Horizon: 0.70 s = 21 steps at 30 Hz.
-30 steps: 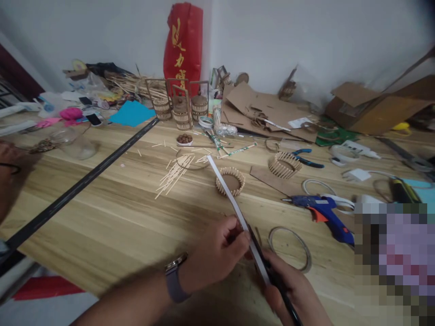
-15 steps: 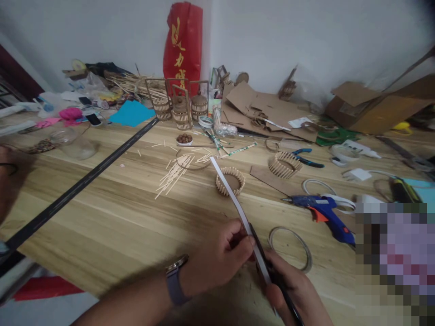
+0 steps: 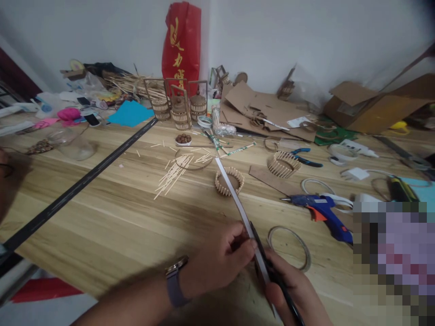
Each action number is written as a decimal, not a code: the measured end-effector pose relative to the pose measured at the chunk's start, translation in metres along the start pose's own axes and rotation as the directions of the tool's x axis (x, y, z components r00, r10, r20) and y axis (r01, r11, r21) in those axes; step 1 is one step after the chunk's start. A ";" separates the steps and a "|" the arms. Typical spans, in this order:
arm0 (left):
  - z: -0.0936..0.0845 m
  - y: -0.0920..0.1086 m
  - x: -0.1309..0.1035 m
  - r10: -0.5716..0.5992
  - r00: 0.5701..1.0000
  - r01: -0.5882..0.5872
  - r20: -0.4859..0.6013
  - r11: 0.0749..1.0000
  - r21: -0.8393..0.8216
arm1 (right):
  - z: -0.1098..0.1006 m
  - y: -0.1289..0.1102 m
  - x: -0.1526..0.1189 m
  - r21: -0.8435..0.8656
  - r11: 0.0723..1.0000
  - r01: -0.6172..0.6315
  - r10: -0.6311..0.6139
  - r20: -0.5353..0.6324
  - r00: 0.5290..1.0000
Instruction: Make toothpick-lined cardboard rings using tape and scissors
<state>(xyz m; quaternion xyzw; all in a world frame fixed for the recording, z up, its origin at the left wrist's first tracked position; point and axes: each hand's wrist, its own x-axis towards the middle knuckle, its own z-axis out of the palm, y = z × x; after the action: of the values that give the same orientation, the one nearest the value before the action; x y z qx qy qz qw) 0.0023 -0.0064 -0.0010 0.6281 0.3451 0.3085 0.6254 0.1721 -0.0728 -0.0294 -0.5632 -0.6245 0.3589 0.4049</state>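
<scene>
My left hand (image 3: 219,260), with a watch on the wrist, pinches a long thin white strip (image 3: 234,194) that slants up and away over the wooden table (image 3: 112,213). My right hand (image 3: 295,294) grips black scissors (image 3: 263,256), whose blades lie along the strip just right of my left fingers. A small round basket of wooden sticks (image 3: 229,181) sits behind the strip. A thin ring (image 3: 288,246) lies flat on the table right of the scissors.
A blue glue gun (image 3: 322,213) lies to the right, with a second stick basket (image 3: 283,164) and blue pliers (image 3: 306,158) behind it. Loose sticks (image 3: 176,170) are scattered mid-table. A black ruler (image 3: 81,185) runs diagonally at left. Cardboard (image 3: 268,111) and a red bag (image 3: 181,43) stand by the wall.
The strip's far end has shifted slightly right and my hands have slid a little down and right along it. The grip on strip and scissors is unchanged.
</scene>
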 end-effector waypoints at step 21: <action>-0.007 0.002 0.008 -0.070 0.964 0.046 -0.257 0.994 -0.096 | -0.008 -0.002 0.008 0.447 0.788 -0.423 0.395 0.161 0.905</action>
<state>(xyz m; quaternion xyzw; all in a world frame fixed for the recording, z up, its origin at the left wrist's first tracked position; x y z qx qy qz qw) 0.0012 0.0046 0.0011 0.5433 0.4283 0.3848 0.6110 0.1782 -0.0651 -0.0230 -0.5584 -0.3928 0.5953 0.4237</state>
